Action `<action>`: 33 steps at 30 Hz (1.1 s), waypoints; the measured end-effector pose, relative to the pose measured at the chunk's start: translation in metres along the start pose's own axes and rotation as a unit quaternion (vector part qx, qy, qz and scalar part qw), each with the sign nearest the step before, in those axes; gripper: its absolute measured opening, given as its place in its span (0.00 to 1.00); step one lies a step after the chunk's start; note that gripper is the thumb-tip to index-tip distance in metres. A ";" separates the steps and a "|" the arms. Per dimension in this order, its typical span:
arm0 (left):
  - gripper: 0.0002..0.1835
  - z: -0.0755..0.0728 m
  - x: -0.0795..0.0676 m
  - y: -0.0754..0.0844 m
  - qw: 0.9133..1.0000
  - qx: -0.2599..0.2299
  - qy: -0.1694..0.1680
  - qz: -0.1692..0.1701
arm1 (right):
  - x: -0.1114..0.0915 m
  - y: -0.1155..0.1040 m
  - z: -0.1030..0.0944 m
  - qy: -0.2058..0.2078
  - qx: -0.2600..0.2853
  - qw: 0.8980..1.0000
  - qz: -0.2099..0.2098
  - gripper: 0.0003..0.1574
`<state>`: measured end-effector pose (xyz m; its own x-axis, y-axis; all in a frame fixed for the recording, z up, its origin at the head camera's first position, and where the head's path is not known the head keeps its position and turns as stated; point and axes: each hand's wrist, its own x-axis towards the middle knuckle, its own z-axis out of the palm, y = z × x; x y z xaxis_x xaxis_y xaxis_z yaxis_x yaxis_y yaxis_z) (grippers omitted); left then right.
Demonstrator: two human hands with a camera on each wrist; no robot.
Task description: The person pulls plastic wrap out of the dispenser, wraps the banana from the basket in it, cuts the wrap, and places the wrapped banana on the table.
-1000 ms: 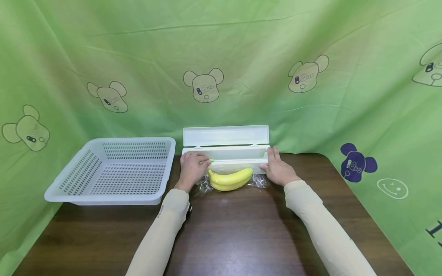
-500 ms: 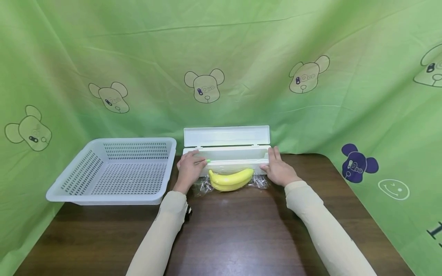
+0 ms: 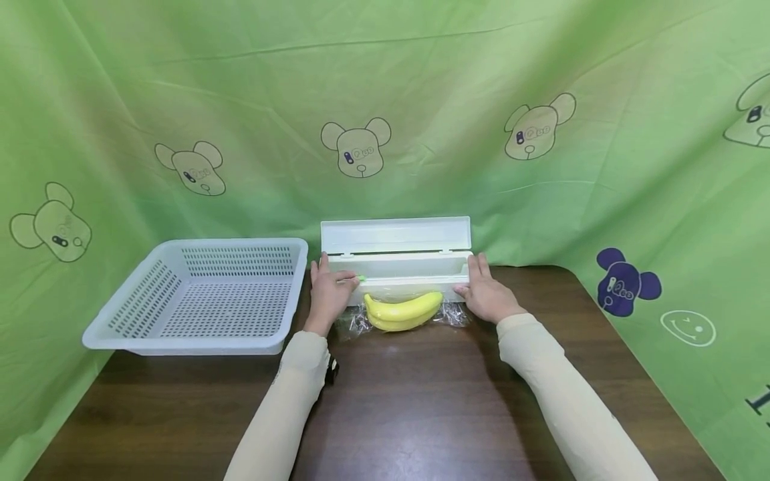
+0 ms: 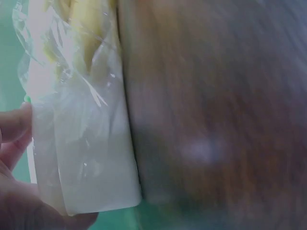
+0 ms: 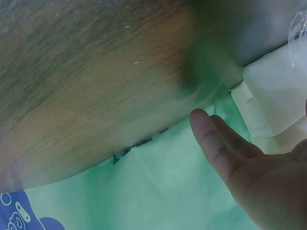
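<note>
A long white plastic wrap dispenser [image 3: 394, 291] lies on the table with its lid [image 3: 395, 234] raised at the back. My left hand [image 3: 327, 298] holds its left end, the thumb touching a small green slider [image 3: 361, 278] on the front rim. At the right end, my right hand [image 3: 490, 297] presses against the dispenser, thumb on the front face and two fingers straight; in the right wrist view these fingers [image 5: 216, 143] reach past the box end. Yellow bananas [image 3: 403, 311], covered in clear plastic wrap [image 3: 452, 314], lie against the dispenser's front.
A white perforated basket [image 3: 295, 294] stands on the left of the brown wooden table [image 3: 415, 407]. A green printed curtain [image 3: 421, 180] hangs close behind the dispenser and along the table's sides.
My left hand has slid a little left along the dispenser rim with the green slider, and its fingers have straightened upward at the end. The right hand and bananas stay put.
</note>
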<state>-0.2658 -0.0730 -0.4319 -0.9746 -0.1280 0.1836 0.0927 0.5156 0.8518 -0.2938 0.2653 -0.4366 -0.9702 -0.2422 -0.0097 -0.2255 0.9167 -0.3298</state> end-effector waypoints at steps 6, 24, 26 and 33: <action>0.09 0.001 0.000 0.001 1.000 0.000 0.017 -0.009 | 0.001 -0.001 0.000 -0.001 0.001 1.000 -0.007 0.53; 0.06 0.005 -0.001 -0.001 0.998 0.034 0.040 0.041 | 0.001 0.002 -0.001 0.003 0.003 1.000 -0.009 0.53; 0.06 0.004 -0.001 -0.002 0.997 0.028 0.045 0.047 | 0.001 0.003 -0.001 0.004 0.004 1.000 -0.009 0.53; 0.04 0.002 -0.004 -0.007 0.999 -0.002 0.049 0.004 | 0.001 0.005 0.001 0.002 -0.001 1.000 -0.009 0.53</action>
<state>-0.2631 -0.0749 -0.4396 -0.9496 -0.2059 0.2361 0.1007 0.5132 0.8524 -0.2958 0.2693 -0.4392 -0.9665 -0.2568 0.0000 -0.2426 0.9129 -0.3284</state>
